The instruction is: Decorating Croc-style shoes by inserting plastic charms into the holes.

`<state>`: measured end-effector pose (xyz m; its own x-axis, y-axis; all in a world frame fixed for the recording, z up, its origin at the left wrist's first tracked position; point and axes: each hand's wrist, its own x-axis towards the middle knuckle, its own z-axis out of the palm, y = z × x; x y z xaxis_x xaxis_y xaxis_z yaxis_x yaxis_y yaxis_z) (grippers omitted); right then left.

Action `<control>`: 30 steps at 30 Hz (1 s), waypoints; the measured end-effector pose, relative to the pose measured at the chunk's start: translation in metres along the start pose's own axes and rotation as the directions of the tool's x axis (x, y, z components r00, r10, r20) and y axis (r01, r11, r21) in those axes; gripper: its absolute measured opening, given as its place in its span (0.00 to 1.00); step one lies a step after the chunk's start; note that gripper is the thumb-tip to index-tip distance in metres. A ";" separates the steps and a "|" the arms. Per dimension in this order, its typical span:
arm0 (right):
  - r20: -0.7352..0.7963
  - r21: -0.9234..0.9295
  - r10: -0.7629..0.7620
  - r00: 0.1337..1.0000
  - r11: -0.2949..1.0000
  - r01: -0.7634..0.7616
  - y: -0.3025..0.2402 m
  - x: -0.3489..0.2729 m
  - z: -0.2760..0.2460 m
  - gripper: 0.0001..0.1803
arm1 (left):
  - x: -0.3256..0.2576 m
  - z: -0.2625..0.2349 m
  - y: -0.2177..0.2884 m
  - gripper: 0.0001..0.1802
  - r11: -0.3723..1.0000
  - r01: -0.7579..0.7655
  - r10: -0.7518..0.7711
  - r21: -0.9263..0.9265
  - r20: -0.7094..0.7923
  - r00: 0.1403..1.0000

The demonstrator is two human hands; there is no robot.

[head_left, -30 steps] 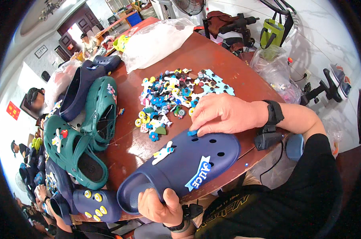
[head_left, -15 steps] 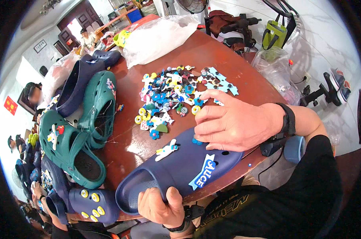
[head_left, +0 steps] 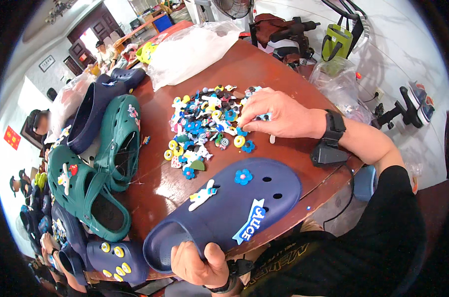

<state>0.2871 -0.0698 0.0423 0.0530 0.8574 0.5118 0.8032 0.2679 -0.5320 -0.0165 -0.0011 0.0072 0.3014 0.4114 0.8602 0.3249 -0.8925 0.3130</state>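
Observation:
A dark blue clog (head_left: pixel 219 210) lies at the table's front edge, toe to the right. My left hand (head_left: pixel 197 266) is closed round the rim of its foot opening. Three charms sit on its top: a blue flower charm (head_left: pixel 243 176), a white figure charm with yellow and blue parts (head_left: pixel 202 196) and a light blue banner charm with lettering (head_left: pixel 249 222). Several holes toward the toe are bare. Beyond the clog, my right hand (head_left: pixel 279 114) reaches to the right side of a heap of mixed shoe charms (head_left: pixel 197 126). Its fingers are bent together there; anything they pinch is hidden.
Green clogs with charms (head_left: pixel 118 119) and more dark blue clogs (head_left: pixel 93 114) stand along the left. One blue clog (head_left: pixel 116 260) bears yellow ring charms. A clear plastic bag (head_left: pixel 195 52) covers the table's far part. Other people sit at the left.
My right hand has left the clog's top and moved away to the charm heap. The blue flower charm is uncovered on the clog. My left hand keeps its hold.

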 end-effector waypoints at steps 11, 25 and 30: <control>0.201 -0.353 -0.080 0.976 0.924 0.148 0.016 -0.003 0.014 0.14 | -0.003 -0.012 0.001 0.24 0.996 0.056 -0.061 0.065 0.087 0.994; 0.333 0.440 -0.043 0.942 0.891 -0.115 -0.035 -0.010 -0.031 0.09 | -0.010 -0.014 0.003 0.21 0.957 0.186 -0.222 0.225 0.151 0.963; 0.485 0.543 -0.028 0.874 0.793 -0.276 -0.042 -0.013 -0.023 0.09 | -0.003 -0.008 0.006 0.22 0.979 0.146 -0.160 0.144 0.090 0.983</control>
<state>0.2662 -0.1023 0.0742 -0.2635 0.9551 0.1355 0.2998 0.2146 -0.9296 -0.0229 -0.0090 0.0092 0.3252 0.5642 0.7589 0.4915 -0.7864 0.3741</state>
